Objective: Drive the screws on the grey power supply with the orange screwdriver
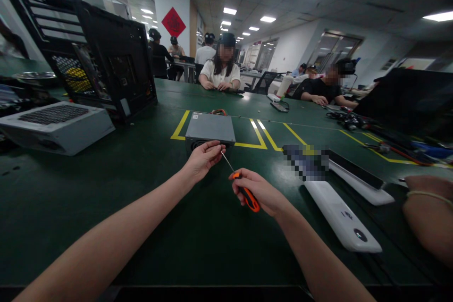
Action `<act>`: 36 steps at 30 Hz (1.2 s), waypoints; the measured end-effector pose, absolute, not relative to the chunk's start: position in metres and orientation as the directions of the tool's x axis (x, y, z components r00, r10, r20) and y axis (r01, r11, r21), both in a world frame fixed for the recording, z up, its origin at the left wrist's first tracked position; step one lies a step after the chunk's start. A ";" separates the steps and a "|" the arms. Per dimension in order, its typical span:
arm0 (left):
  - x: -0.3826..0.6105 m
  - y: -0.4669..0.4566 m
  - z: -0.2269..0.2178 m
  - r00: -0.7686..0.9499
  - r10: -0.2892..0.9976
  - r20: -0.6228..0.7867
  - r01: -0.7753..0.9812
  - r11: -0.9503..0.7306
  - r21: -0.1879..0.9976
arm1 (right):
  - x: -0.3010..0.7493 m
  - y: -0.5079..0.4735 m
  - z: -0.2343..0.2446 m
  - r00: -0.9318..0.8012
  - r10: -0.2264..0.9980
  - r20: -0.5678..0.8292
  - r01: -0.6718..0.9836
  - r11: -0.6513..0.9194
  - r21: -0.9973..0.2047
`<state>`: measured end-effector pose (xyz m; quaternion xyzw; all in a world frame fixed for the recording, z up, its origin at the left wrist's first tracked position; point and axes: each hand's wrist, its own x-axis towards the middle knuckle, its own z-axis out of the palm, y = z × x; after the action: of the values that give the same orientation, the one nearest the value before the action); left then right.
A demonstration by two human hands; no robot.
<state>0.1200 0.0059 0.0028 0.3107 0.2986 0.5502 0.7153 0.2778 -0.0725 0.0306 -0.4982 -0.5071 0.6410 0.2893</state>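
Observation:
My right hand is closed around the orange and black handle of a screwdriver. Its thin metal shaft slants up and left to the fingertips of my left hand. Those fingers are pinched together at the screwdriver's tip; whatever small thing they hold, if any, is too small to make out. Just beyond my left hand lies a grey metal computer power supply, flat on the green table, with a round fan grille on its near side, partly hidden by my fingers. Coloured cables come out at its back.
On the left stand a black computer case and a larger pale power supply. A long white device lies to the right, near another person's arm. Yellow tape marks the green table. A person sits opposite.

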 end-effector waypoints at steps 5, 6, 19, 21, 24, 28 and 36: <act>0.119 0.005 0.008 0.190 0.972 -0.136 -0.618 0.226 0.753 | 0.279 -0.075 0.033 -0.384 0.857 -0.343 0.142 -0.313 -0.939; 0.119 0.005 0.009 0.191 0.971 -0.143 -0.619 0.232 0.750 | 0.279 -0.075 0.034 -0.396 0.853 -0.341 0.141 -0.310 -0.940; 0.115 0.005 0.011 0.252 0.966 -0.063 -0.563 0.199 0.802 | 0.283 -0.073 0.032 -0.413 0.850 -0.326 0.119 -0.305 -0.945; 0.114 0.006 0.010 0.257 0.965 -0.045 -0.546 0.184 0.818 | 0.283 -0.073 0.031 -0.420 0.848 -0.323 0.122 -0.300 -0.946; 0.113 0.008 0.007 0.271 0.963 -0.013 -0.526 0.159 0.835 | 0.284 -0.072 0.031 -0.409 0.854 -0.322 0.116 -0.302 -0.946; 0.111 0.010 0.003 0.303 0.952 0.045 -0.501 0.119 0.857 | 0.284 -0.072 0.032 -0.395 0.854 -0.338 0.114 -0.319 -0.941; 0.108 0.012 0.003 0.325 0.933 0.156 -0.371 -0.026 0.928 | 0.281 -0.073 0.033 -0.400 0.844 -0.357 0.135 -0.331 -0.934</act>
<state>0.1081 0.0124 0.0034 0.5034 0.2788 0.5096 0.6397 0.2813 -0.0730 0.0328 -0.4776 -0.5124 0.6615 0.2678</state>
